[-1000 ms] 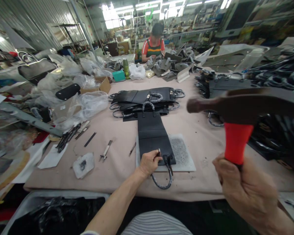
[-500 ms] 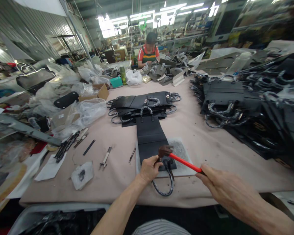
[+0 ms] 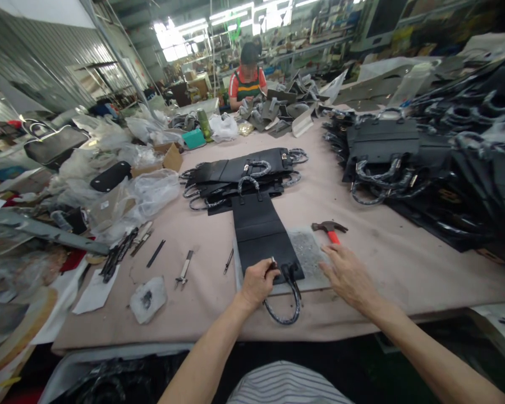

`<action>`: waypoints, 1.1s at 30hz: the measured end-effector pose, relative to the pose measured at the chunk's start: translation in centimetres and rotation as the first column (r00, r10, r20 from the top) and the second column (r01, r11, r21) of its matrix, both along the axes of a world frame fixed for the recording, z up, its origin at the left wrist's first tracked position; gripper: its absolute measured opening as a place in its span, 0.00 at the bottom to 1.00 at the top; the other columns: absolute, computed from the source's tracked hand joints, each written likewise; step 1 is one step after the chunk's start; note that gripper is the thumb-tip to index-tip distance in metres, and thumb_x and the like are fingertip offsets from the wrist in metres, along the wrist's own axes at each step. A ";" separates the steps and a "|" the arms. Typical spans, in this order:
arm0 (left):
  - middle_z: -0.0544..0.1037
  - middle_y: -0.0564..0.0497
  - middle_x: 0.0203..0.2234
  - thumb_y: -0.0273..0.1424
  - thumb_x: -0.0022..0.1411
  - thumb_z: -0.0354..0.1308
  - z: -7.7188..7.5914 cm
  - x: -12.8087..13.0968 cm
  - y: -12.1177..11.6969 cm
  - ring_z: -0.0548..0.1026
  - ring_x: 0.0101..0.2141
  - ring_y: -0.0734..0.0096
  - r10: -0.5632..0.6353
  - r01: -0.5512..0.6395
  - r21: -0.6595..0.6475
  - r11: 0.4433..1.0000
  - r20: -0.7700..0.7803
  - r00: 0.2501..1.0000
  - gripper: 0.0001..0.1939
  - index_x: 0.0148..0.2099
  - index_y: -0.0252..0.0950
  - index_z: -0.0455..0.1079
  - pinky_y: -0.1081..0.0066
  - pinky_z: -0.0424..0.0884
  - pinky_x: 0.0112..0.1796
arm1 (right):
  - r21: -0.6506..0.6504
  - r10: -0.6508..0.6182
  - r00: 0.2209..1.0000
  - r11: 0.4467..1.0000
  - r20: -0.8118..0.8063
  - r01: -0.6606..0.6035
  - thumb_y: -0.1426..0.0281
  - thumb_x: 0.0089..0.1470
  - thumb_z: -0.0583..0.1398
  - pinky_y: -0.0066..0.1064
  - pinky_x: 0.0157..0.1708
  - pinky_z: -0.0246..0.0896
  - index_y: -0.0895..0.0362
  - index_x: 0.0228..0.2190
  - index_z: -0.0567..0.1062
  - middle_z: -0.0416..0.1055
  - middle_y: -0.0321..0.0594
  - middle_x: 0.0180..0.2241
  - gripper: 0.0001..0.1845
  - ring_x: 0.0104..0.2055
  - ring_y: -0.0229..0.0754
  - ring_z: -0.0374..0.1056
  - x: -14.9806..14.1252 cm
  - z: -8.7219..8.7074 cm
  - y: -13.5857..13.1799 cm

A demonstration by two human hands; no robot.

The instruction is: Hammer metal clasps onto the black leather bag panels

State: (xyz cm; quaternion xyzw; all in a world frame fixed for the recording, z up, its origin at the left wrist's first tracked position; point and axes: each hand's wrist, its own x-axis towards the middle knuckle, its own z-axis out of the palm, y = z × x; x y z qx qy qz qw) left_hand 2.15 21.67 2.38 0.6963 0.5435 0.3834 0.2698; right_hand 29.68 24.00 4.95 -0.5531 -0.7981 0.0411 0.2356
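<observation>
Fingers of my left hand (image 3: 256,283) pinch a short metal-topped tool (image 3: 273,262) upright on the black bag panel (image 3: 263,227) at twelve o'clock, its wrapped handle (image 3: 283,322) looping towards six. My right hand (image 3: 347,275) hovers half open by the claw hammer (image 3: 332,229) (red-handled) at one. Beyond: stacked bag panels (image 3: 235,168), then a person (image 3: 248,81), both near twelve.

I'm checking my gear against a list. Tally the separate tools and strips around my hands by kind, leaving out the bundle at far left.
Red-handled hammer: 1
Short metal rod, in the left hand: 1
Divider-like tool: 1
Pen-like tool: 1
Flat dark strip: 1
Total: 5
</observation>
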 end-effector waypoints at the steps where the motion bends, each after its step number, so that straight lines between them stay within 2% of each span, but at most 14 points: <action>1: 0.83 0.49 0.36 0.26 0.64 0.61 -0.1 0.0 -0.1 0.82 0.38 0.65 0.000 0.000 -0.003 1.000 -0.001 1.000 0.05 0.42 0.39 0.76 0.69 0.76 0.44 | 0.007 0.086 0.996 0.996 -0.034 -0.086 0.62 0.65 0.54 0.48 0.55 0.64 0.59 0.55 0.71 0.68 0.56 0.56 0.21 0.57 0.55 0.66 -1.7 0.0 -0.4; 3: 0.83 0.49 0.36 0.27 0.65 0.60 -0.2 0.2 -0.2 0.81 0.38 0.65 0.001 0.000 -0.028 1.000 0.014 1.000 0.05 0.41 0.39 0.76 0.68 0.76 0.45 | -0.022 0.214 0.974 0.976 -0.071 -0.216 0.64 0.64 0.57 0.49 0.58 0.62 0.57 0.56 0.71 0.67 0.53 0.58 0.21 0.60 0.55 0.64 -5.0 -0.2 -1.3; 6: 0.82 0.50 0.33 0.33 0.64 0.61 -0.3 0.5 0.4 0.81 0.36 0.66 0.092 -0.069 -0.139 0.988 0.168 0.981 0.04 0.39 0.38 0.75 0.67 0.77 0.43 | -0.075 0.232 0.970 0.968 -0.078 -0.238 0.69 0.59 0.60 0.54 0.57 0.61 0.57 0.54 0.73 0.68 0.53 0.58 0.21 0.60 0.58 0.62 -8.0 -1.2 -2.4; 8: 0.81 0.49 0.31 0.41 0.64 0.61 -0.1 0.2 1.6 0.82 0.34 0.66 0.283 -0.191 -0.255 0.948 0.399 0.872 0.12 0.39 0.37 0.72 0.65 0.78 0.40 | -0.092 0.224 0.971 0.969 -0.080 -0.231 0.71 0.57 0.61 0.54 0.57 0.60 0.57 0.54 0.74 0.67 0.54 0.58 0.22 0.60 0.59 0.61 -8.5 -2.0 -2.8; 11: 0.81 0.47 0.32 0.51 0.59 0.62 0.5 -1.9 3.6 0.82 0.33 0.65 0.511 -0.318 -0.401 0.859 0.635 0.579 0.23 0.39 0.35 0.68 0.63 0.79 0.38 | -0.100 0.243 0.966 0.963 -0.085 -0.250 0.71 0.57 0.61 0.52 0.59 0.58 0.57 0.55 0.73 0.66 0.52 0.59 0.24 0.61 0.57 0.60 -8.1 -2.6 -2.9; 13: 0.81 0.47 0.32 0.52 0.53 0.66 0.9 -4.3 4.4 0.82 0.32 0.65 0.542 -0.334 -0.427 0.840 0.631 0.555 0.26 0.38 0.34 0.68 0.64 0.79 0.38 | -0.097 0.234 0.968 0.965 -0.092 -0.243 0.71 0.57 0.60 0.52 0.59 0.58 0.56 0.55 0.73 0.66 0.51 0.59 0.23 0.61 0.57 0.60 -7.8 -2.7 -2.9; 16: 0.81 0.48 0.30 0.48 0.52 0.67 1.1 -8.6 4.0 0.81 0.32 0.64 0.569 -0.413 -0.397 0.820 0.481 0.667 0.24 0.40 0.34 0.71 0.65 0.78 0.37 | -0.090 0.214 0.970 0.970 -0.116 -0.225 0.72 0.57 0.60 0.52 0.59 0.59 0.56 0.55 0.73 0.66 0.51 0.59 0.23 0.61 0.58 0.60 -7.9 -2.7 -2.9; 19: 0.81 0.46 0.31 0.40 0.59 0.61 1.3 -12.3 2.6 0.81 0.35 0.60 0.633 -0.591 -0.278 0.757 0.089 0.769 0.15 0.42 0.34 0.74 0.64 0.77 0.40 | -0.083 0.218 0.966 0.969 -0.138 -0.231 0.71 0.58 0.60 0.53 0.59 0.59 0.56 0.55 0.73 0.66 0.51 0.59 0.23 0.61 0.58 0.61 -8.0 -2.7 -3.0; 20: 0.82 0.45 0.32 0.38 0.61 0.60 1.5 -13.3 2.1 0.81 0.37 0.58 0.638 -0.641 -0.225 0.734 -0.094 0.764 0.13 0.43 0.35 0.75 0.63 0.76 0.42 | -0.079 0.220 0.965 0.969 -0.142 -0.233 0.71 0.58 0.60 0.53 0.59 0.59 0.55 0.55 0.73 0.66 0.51 0.59 0.23 0.61 0.58 0.61 -8.1 -2.8 -3.0; 22: 0.83 0.42 0.35 0.34 0.63 0.59 2.0 -14.5 1.2 0.81 0.40 0.54 0.599 -0.701 -0.138 0.700 -0.421 0.681 0.13 0.47 0.35 0.76 0.61 0.74 0.44 | -0.069 0.219 0.965 0.971 -0.144 -0.231 0.71 0.59 0.59 0.53 0.59 0.59 0.55 0.55 0.73 0.66 0.51 0.59 0.22 0.61 0.58 0.61 -8.1 -3.0 -3.1; 24: 0.83 0.38 0.40 0.32 0.65 0.59 2.4 -14.9 0.6 0.80 0.44 0.50 0.529 -0.711 -0.083 0.698 -0.610 0.591 0.16 0.53 0.34 0.75 0.59 0.73 0.46 | -0.054 0.209 0.968 0.975 -0.136 -0.217 0.70 0.59 0.59 0.53 0.59 0.58 0.55 0.55 0.73 0.66 0.51 0.59 0.22 0.60 0.57 0.61 -8.1 -3.4 -3.2; 27: 0.80 0.35 0.48 0.29 0.67 0.56 2.7 -14.0 0.4 0.78 0.49 0.48 0.447 -0.631 0.000 0.776 -0.705 0.550 0.15 0.53 0.33 0.75 0.57 0.70 0.50 | -0.034 0.206 0.971 0.977 -0.123 -0.212 0.69 0.59 0.59 0.52 0.59 0.58 0.55 0.55 0.73 0.66 0.51 0.59 0.22 0.61 0.57 0.61 -8.1 -4.1 -3.1; 30: 0.80 0.39 0.48 0.31 0.68 0.56 2.5 -12.4 1.1 0.78 0.49 0.53 0.359 -0.530 -0.047 0.846 -0.685 0.634 0.13 0.51 0.35 0.77 0.60 0.69 0.51 | -0.030 0.213 0.970 0.976 -0.114 -0.218 0.68 0.60 0.58 0.52 0.59 0.58 0.56 0.56 0.72 0.66 0.51 0.59 0.22 0.61 0.57 0.60 -8.1 -4.5 -3.1; 33: 0.82 0.40 0.46 0.36 0.64 0.63 2.2 -11.2 2.8 0.79 0.47 0.55 0.273 -0.540 -0.267 0.799 -0.638 0.720 0.14 0.49 0.35 0.77 0.65 0.71 0.46 | -0.043 0.206 0.974 0.977 -0.099 -0.211 0.68 0.61 0.58 0.51 0.60 0.57 0.57 0.56 0.72 0.66 0.51 0.60 0.22 0.62 0.57 0.59 -8.2 -4.2 -3.1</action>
